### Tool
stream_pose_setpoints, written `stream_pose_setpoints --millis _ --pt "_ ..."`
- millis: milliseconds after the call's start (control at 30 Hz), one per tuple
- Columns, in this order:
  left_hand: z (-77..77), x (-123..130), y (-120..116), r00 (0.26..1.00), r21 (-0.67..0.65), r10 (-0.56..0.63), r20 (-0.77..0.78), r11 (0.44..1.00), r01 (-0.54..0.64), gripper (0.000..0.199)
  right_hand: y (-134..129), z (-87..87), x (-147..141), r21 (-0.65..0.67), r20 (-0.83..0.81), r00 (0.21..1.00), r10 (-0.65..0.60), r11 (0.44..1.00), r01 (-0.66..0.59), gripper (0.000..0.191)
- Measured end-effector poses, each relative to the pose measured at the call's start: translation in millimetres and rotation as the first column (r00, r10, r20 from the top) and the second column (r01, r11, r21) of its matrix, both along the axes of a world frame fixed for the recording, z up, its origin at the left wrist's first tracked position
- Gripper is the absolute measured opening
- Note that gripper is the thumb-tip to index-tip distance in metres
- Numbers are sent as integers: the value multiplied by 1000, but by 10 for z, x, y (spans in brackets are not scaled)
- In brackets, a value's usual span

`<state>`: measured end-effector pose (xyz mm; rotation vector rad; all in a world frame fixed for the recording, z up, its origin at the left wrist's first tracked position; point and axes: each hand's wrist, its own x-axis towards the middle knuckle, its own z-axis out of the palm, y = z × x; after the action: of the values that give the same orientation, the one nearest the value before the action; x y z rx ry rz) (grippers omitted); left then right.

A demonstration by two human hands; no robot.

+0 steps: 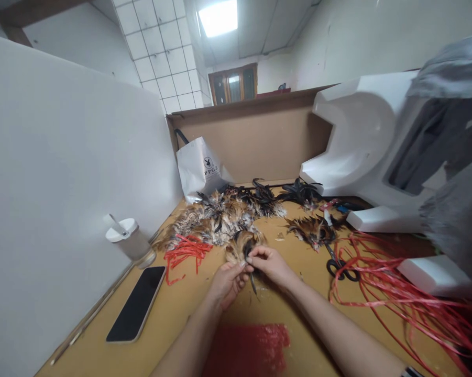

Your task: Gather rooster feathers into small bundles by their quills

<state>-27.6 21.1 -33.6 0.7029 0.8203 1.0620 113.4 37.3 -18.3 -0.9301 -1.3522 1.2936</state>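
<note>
Between my two hands is a small bunch of brown and black feathers [239, 245], its tips fanning away from me. My left hand [228, 283] pinches the lower end of the bunch. Thumb and fingertips of my right hand [270, 266] are pressed together at the bunch's right side, on a dark feather. A thin dark stem points down below the fingers. Just beyond lies a big heap of brown, white and black feathers [216, 217]. Short red plastic strips [185, 252] lie left of my hands.
At left are a black phone [136, 305] and a lidded cup [130, 243]. On the right lie scissors [342, 269], a feather bundle [309, 230] and long red strips [408, 303]. A white bag [200, 170], a cardboard wall [259, 139] and white foam [361, 131] border the table.
</note>
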Motion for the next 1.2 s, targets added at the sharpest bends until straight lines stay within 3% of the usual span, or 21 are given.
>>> stream_pose_setpoints --millis 167,333,600,800,1033,1133,1200 --pt "9 2 -3 984 103 -10 -177 994 29 27 -13 26 5 -1 30 1000 -1 1000 1 18" --pt "13 12 2 957 123 -3 -291 992 41 33 -35 119 46 -44 -10 999 -47 998 47 22" --pt "61 31 -28 956 125 -29 -293 990 68 32 -43 67 26 -109 -94 993 70 991 -80 27" --pt "53 21 -38 965 112 -39 -259 991 70 32 -45 30 -3 -83 -93 996 12 996 -20 25" --pt "85 13 -50 961 140 -54 -270 986 95 29 -62 25 -43 -55 -91 995 49 997 -54 23" --pt "79 3 -33 953 173 -22 -304 982 77 30 -33 30 -11 -28 -26 998 58 998 -59 20" --pt "62 -20 -6 956 190 25 -292 981 33 30 -11 30 34 11 107 994 11 1000 -12 19"
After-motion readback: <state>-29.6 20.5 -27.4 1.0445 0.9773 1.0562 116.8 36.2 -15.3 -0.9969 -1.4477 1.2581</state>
